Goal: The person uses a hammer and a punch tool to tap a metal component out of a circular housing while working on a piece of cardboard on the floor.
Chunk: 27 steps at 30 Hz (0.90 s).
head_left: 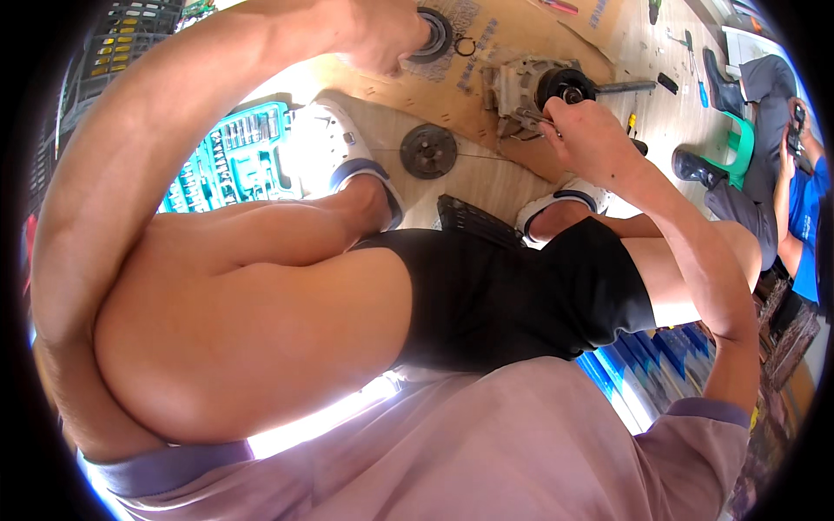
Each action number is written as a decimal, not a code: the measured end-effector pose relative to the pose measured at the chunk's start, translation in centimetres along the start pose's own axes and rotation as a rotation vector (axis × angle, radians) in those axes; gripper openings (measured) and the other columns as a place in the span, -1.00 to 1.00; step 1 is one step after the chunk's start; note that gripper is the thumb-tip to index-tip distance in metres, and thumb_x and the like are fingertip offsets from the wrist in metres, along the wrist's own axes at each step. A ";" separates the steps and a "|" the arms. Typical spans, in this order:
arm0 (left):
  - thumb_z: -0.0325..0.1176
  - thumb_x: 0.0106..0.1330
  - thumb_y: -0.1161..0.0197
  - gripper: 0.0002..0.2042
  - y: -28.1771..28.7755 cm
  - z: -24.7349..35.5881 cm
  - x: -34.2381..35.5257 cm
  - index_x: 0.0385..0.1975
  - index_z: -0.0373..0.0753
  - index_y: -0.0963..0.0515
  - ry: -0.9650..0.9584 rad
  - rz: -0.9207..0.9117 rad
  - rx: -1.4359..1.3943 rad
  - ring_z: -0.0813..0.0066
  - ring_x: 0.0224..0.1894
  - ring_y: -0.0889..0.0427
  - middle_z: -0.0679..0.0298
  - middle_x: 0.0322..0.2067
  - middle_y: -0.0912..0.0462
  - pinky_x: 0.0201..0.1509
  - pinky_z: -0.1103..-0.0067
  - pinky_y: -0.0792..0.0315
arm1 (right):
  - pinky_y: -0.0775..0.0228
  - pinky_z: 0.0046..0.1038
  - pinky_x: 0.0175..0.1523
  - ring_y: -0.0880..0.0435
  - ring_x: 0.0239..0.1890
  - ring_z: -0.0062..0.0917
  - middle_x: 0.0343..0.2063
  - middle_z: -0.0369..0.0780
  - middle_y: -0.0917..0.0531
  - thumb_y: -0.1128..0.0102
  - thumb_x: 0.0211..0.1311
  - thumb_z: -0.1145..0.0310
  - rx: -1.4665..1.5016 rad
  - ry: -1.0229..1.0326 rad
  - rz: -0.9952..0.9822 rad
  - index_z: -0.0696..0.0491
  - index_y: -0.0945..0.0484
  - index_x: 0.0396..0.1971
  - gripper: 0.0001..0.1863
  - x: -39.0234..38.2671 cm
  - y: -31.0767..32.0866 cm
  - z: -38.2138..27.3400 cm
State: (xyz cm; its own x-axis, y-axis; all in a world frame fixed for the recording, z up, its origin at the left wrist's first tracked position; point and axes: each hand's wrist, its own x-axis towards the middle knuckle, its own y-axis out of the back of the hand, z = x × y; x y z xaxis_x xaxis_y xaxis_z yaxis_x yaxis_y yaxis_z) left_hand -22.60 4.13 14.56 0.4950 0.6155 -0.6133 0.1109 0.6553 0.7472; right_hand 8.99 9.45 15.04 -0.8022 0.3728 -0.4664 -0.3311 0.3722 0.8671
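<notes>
My left hand (382,35) is at the far middle, its fingers closed at the near-left edge of a black ring-shaped pulley (440,36) that lies on cardboard; some fingertips are hidden. A thin snap ring (466,46) lies beside the pulley. Right of it stands a cast metal compressor-like housing (512,87) with a black round hub (560,82) facing up. My right hand (586,139) is closed at the near side of that hub, pinching a slim metal tool (532,115) whose kind I cannot make out. A dark rod (627,87) juts out right of the hub.
A round grey metal disc (428,151) lies on the floor between my feet. An open teal socket set (230,156) is at left, a black crate (126,48) beyond it. Screwdrivers (699,78) lie at far right. Another person (795,174) sits beside a green stool (738,149).
</notes>
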 end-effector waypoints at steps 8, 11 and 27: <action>-0.10 0.33 -0.32 -0.68 -1.6 -1.4 0.9 -0.20 -0.26 -0.71 -0.013 -0.008 0.089 -0.03 -0.05 -0.70 0.01 -0.20 -0.75 0.04 0.21 -0.56 | -0.48 -0.08 -0.30 -0.67 -0.40 0.01 -0.55 0.03 -0.63 -0.23 0.34 0.38 0.032 0.102 0.040 0.17 -0.49 -0.34 -0.83 0.6 1.1 0.5; -0.11 0.34 -0.32 -0.68 0.5 0.0 -0.7 -0.17 -0.26 -0.70 0.010 0.000 0.031 -0.03 -0.02 -0.69 0.01 -0.17 -0.74 0.05 0.20 -0.56 | -0.49 -0.09 -0.30 -0.66 -0.40 0.01 -0.54 0.02 -0.64 -0.24 0.34 0.38 -0.002 0.124 0.023 0.16 -0.51 -0.33 -0.84 1.2 2.1 0.4; -0.10 0.34 -0.32 -0.67 0.6 0.7 -0.3 -0.08 -0.22 -0.69 0.094 -0.041 0.024 0.03 -0.01 -0.70 0.04 -0.14 -0.75 0.05 0.22 -0.57 | -0.49 -0.09 -0.29 -0.65 -0.37 0.00 -0.53 -0.01 -0.64 -0.29 0.31 0.37 -0.070 0.111 0.150 0.16 -0.49 -0.40 -0.80 3.7 5.0 2.3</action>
State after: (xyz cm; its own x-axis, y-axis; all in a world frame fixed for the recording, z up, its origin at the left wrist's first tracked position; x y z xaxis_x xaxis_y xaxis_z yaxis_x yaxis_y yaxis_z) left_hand -22.05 4.00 15.42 0.4064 0.6275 -0.6642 0.1511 0.6708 0.7261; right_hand 5.50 14.68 17.20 -0.8939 0.3217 -0.3123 -0.2346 0.2579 0.9373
